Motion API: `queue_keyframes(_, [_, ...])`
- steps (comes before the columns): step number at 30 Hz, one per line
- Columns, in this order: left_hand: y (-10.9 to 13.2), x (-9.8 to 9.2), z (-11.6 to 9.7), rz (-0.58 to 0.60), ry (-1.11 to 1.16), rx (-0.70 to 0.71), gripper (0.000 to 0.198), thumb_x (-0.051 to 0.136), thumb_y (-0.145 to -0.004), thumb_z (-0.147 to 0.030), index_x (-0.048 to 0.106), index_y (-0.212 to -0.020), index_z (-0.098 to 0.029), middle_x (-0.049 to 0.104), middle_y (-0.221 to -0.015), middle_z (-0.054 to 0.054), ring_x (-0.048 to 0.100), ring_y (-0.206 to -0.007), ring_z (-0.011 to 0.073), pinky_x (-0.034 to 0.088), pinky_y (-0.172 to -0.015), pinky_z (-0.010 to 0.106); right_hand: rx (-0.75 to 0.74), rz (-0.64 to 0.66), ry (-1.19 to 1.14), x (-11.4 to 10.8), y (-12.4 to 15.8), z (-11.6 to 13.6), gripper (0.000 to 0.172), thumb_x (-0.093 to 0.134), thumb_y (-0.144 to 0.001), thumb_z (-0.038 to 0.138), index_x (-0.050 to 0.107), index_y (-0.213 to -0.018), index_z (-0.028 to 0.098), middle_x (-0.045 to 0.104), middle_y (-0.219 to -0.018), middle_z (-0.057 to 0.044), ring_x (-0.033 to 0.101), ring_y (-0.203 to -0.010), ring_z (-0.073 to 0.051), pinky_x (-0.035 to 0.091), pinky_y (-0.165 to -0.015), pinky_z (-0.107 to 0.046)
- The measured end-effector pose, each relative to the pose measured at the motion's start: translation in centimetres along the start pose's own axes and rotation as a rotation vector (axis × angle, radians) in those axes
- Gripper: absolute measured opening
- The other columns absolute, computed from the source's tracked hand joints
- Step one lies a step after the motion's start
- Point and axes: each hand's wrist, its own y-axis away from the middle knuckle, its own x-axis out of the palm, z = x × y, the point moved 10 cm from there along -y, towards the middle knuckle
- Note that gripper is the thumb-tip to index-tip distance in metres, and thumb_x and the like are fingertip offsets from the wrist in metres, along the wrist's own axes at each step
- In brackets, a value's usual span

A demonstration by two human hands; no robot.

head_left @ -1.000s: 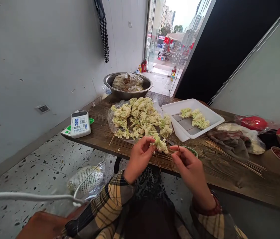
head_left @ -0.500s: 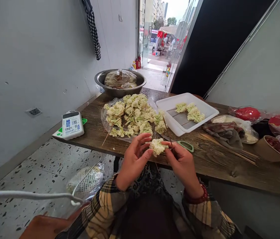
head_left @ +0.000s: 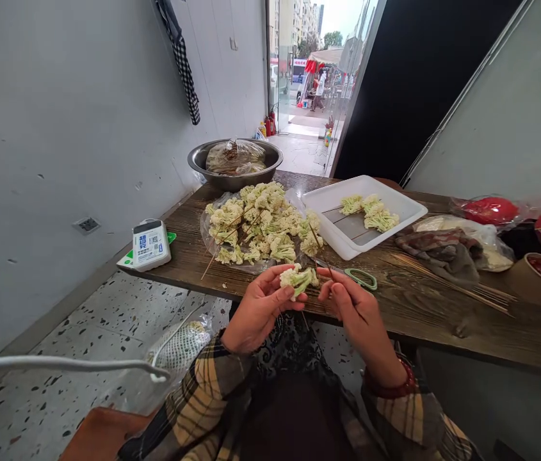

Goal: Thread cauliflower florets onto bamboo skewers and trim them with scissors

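My left hand (head_left: 255, 310) grips a cauliflower floret (head_left: 298, 279) just in front of the wooden table's (head_left: 433, 307) near edge. My right hand (head_left: 354, 310) pinches a thin bamboo skewer (head_left: 322, 256) beside that floret. Behind them lies a heap of cauliflower florets (head_left: 263, 221) on clear plastic, with some skewers sticking out. A white tray (head_left: 330, 208) to the right of the heap holds a few skewered florets (head_left: 371, 213).
Green-handled scissors (head_left: 361, 278) lie by my right hand. Loose skewers (head_left: 447, 285), a cloth in plastic (head_left: 443, 246), red bags (head_left: 488, 210) and a brown bowl (head_left: 539, 278) fill the right side. A steel basin (head_left: 234, 163) stands at the back, a white device (head_left: 150, 243) at the left.
Both hands stay at the table edge with the floret. My right hand first closed in to the floret, then drew slightly away to its right, pinching the skewer.
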Motion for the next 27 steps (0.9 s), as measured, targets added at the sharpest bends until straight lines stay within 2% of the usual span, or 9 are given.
queue_keyframes(3, [0.0,-0.2,-0.4,-0.022,0.035,0.011,0.041,0.078,-0.071,-0.022,0.063,-0.109,-0.019,0.069,-0.095,0.004,0.07,-0.081,0.0174,0.058,-0.07,0.025,-0.016,0.016,0.044,-0.3,1.1,-0.4,0.036,0.039,-0.099,0.031,0.058,-0.127,0.019,0.055,-0.062,0.004,0.054,-0.057,-0.011,0.045,-0.061,-0.024])
queue_keyframes(5, [-0.1,-0.2,-0.5,-0.017,0.066,0.016,0.039,0.076,-0.074,-0.025,0.063,-0.111,-0.018,0.069,-0.097,0.005,0.07,-0.085,0.0189,0.058,-0.073,0.027,-0.034,0.014,0.099,-0.6,1.8,-0.8,0.034,0.041,-0.098,0.029,0.06,-0.125,0.019,0.053,-0.06,0.005,0.052,-0.055,-0.01,0.044,-0.059,-0.023])
queue_keyframes(9, [-0.2,-0.4,-0.5,-0.009,0.101,0.014,0.035,0.07,-0.08,-0.03,0.063,-0.112,-0.017,0.068,-0.1,0.006,0.069,-0.088,0.0202,0.059,-0.074,0.029,-0.071,0.016,0.172,-1.0,3.2,-1.2,0.027,0.044,-0.097,0.025,0.064,-0.114,0.018,0.061,-0.073,0.0,0.055,-0.057,-0.011,0.045,-0.056,-0.023])
queue_keyframes(12, [-0.1,-0.7,-0.6,-0.037,0.091,0.022,0.035,0.072,-0.078,-0.025,0.063,-0.111,-0.018,0.067,-0.099,0.005,0.07,-0.084,0.0188,0.059,-0.071,0.028,-0.127,0.014,0.234,-1.1,3.8,-0.8,0.024,0.045,-0.095,0.022,0.065,-0.109,0.019,0.065,-0.086,-0.004,0.06,-0.066,-0.012,0.05,-0.063,-0.025])
queue_keyframes(16, [0.0,-0.7,-0.7,-0.055,0.08,0.018,0.045,0.073,-0.076,-0.022,0.059,-0.118,-0.018,0.067,-0.098,0.005,0.069,-0.08,0.0167,0.059,-0.069,0.028,-0.195,0.041,0.333,-0.6,4.4,-0.2,0.031,0.045,-0.094,0.016,0.062,-0.12,0.021,0.07,-0.1,-0.007,0.066,-0.09,-0.016,0.053,-0.079,-0.027])
queue_keyframes(19, [0.0,-0.8,-0.8,-0.061,0.075,0.026,0.044,0.076,-0.072,-0.021,0.06,-0.113,-0.016,0.068,-0.094,0.004,0.069,-0.077,0.0166,0.059,-0.068,0.027,-0.218,0.061,0.373,-0.2,4.7,-0.4,0.036,0.044,-0.094,0.015,0.06,-0.125,0.021,0.07,-0.113,-0.007,0.066,-0.102,-0.018,0.054,-0.086,-0.029])
queue_keyframes(24, [0.2,-1.1,-0.9,-0.067,0.071,0.05,0.04,0.077,-0.071,-0.019,0.059,-0.107,-0.016,0.068,-0.092,0.004,0.069,-0.077,0.0172,0.057,-0.063,0.024,-0.223,0.048,0.367,-0.1,4.8,-0.9,0.03,0.047,-0.094,0.02,0.064,-0.12,0.022,0.071,-0.114,-0.007,0.068,-0.104,-0.02,0.054,-0.09,-0.034])
queue_keyframes(27, [0.4,-1.2,-0.9,-0.069,0.091,0.042,0.037,0.073,-0.074,-0.02,0.058,-0.107,-0.016,0.068,-0.094,0.005,0.069,-0.08,0.0175,0.057,-0.064,0.025,-0.201,0.033,0.356,-0.5,4.8,-1.1,0.024,0.048,-0.094,0.022,0.067,-0.111,0.021,0.073,-0.104,-0.007,0.069,-0.095,-0.019,0.056,-0.083,-0.033])
